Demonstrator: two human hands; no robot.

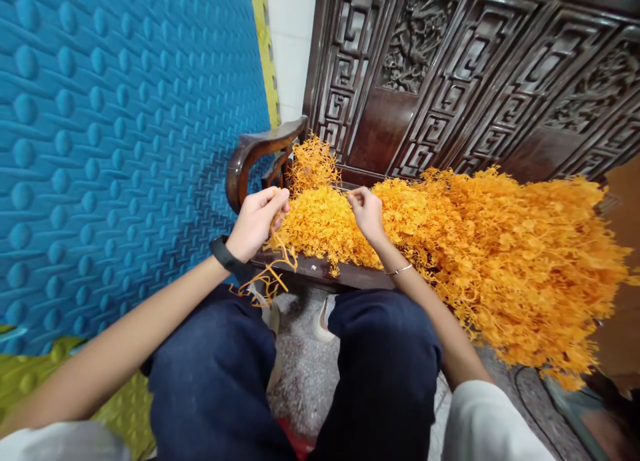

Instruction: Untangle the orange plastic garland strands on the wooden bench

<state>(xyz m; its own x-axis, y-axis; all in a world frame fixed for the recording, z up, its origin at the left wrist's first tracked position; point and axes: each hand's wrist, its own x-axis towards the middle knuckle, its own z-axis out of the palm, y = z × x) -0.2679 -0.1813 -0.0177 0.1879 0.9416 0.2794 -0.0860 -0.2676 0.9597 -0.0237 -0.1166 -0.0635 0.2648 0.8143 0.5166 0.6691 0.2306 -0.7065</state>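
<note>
My left hand is closed on a thin orange plastic stem, whose bare branching strands hang below it over my left knee. My right hand is held above the yellow-orange pieces with thumb and fingertips pinched together; whatever they grip is too small to make out. Between and below both hands lies a heap of small yellow-orange artificial flower pieces on the dark wooden bench seat. Behind it rises a looser clump of orange sprigs.
A large mass of orange artificial foliage spreads over the right side. The bench has a curved armrest at left and a carved dark wood back. Blue bumpy foam matting stands at far left. Speckled floor shows between my knees.
</note>
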